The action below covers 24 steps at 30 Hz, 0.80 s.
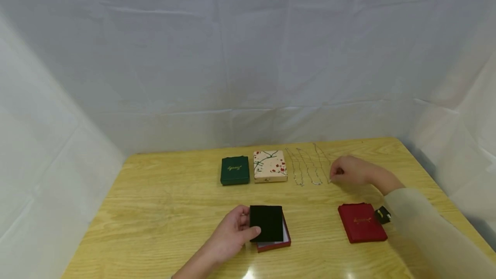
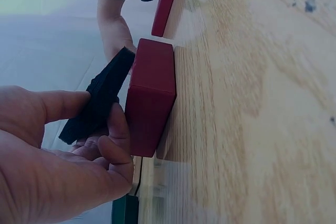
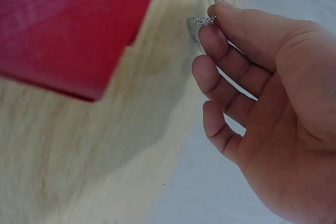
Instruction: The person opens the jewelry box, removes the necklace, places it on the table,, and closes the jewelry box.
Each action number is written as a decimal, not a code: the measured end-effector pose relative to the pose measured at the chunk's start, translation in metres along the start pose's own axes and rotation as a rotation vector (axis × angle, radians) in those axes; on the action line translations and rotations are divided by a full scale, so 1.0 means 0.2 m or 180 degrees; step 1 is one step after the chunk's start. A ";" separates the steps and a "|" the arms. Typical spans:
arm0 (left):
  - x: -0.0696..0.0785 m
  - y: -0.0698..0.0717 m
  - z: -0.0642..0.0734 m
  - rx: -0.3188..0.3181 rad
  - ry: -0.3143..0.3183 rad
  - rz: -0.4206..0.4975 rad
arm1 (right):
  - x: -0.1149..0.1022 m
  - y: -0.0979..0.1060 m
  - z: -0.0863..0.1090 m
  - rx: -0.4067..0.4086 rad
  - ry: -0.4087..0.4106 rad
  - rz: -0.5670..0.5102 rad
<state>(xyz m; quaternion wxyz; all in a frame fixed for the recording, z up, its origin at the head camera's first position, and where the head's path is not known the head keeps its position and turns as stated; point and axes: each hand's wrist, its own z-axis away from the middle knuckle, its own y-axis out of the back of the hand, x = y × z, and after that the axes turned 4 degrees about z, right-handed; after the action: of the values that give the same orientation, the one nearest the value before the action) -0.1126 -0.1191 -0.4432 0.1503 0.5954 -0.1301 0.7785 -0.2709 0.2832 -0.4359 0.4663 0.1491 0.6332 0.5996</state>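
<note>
My left hand (image 1: pixel 229 234) pinches a square black velvety jewelry pad (image 1: pixel 267 223) between thumb and fingers. The pad sits tilted over the open red box base (image 1: pixel 274 248), whose pale inside shows along one edge. In the left wrist view the pad (image 2: pixel 100 95) leans beside the red wall of that box (image 2: pixel 152 80). Farther back on the right, my right hand (image 1: pixel 353 171) pinches the end of a silver necklace (image 3: pixel 205 20) between thumb and index finger. The rest of its thin chain trails away over the table. Two more silver necklaces (image 1: pixel 315 182) lie alongside, to its left.
A red box lid (image 1: pixel 362 223) with gold lettering lies at the right, near my right sleeve and its wrist camera (image 1: pixel 382 215). Behind the pad stand a dark green box (image 1: pixel 234 170) and a cream flowered box (image 1: pixel 270 166). White cloth hangs behind the wooden table (image 1: pixel 162 210).
</note>
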 end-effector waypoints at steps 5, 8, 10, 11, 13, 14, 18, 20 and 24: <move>0.00 0.00 0.00 -0.0010 0.0005 0.0014 | -0.01 -0.01 0.00 -0.0016 -0.0043 0.0025; 0.00 0.00 0.00 -0.0006 -0.0002 -0.0002 | -0.02 -0.01 -0.01 -0.0012 -0.0052 0.0035; 0.00 0.00 0.00 -0.0005 -0.0010 -0.0005 | -0.02 -0.02 -0.01 -0.0009 -0.0055 0.0050; 0.00 0.00 0.00 -0.0003 -0.0010 -0.0004 | -0.02 -0.02 -0.01 -0.0006 -0.0064 0.0055; 0.00 0.00 0.00 -0.0002 -0.0009 0.0002 | -0.02 -0.02 -0.02 0.0002 -0.0072 0.0078; 0.00 0.00 0.00 0.0000 -0.0008 0.0001 | -0.01 -0.03 -0.02 0.0012 -0.0073 0.0093; 0.01 0.00 0.00 0.0006 -0.0014 0.0005 | 0.00 -0.04 -0.02 0.0037 -0.0094 0.0079; 0.01 0.00 0.00 0.0011 -0.0024 0.0003 | 0.00 -0.04 -0.01 0.0079 -0.0080 0.0074; 0.02 0.00 0.00 0.0018 -0.0026 -0.0014 | -0.02 -0.02 0.00 0.0215 -0.0046 0.0014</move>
<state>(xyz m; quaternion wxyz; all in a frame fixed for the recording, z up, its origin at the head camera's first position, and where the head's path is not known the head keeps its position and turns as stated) -0.1132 -0.1181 -0.4396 0.1498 0.5992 -0.1272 0.7761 -0.2673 0.2791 -0.4376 0.4642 0.1704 0.6494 0.5777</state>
